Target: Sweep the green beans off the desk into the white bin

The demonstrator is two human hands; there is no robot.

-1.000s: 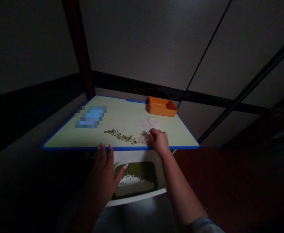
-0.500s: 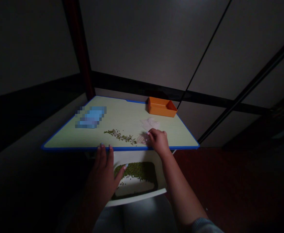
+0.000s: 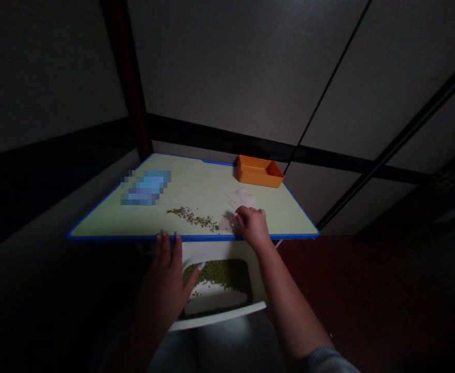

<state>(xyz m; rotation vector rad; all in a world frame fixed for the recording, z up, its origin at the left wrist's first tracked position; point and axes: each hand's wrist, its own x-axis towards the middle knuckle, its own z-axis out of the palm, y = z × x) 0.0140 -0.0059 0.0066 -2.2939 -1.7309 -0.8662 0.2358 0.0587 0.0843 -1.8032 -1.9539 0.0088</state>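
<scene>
A strip of green grains (image 3: 196,219) lies on the counter (image 3: 200,184), just left of the right hand (image 3: 254,226), its long axis going from far left to near right. The right fingers curl over a pinkish patch (image 3: 228,223); whether they pinch it, I cannot tell. The spread left hand (image 3: 165,282) partly hides the white bin (image 3: 223,316).

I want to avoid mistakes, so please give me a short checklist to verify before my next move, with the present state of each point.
1. Left hand clear of the table edge: not ok, fingertips overlap the blue edge.
2. Right hand holding something: cannot tell, fingertips are at the pale pinkish material.
3. Green grains on the table gathered: not ok, strewn in a loose strip.
4. White container below the near edge: ok, green grains inside.
5. Orange box open at the top: ok, at the table's far right.
</scene>
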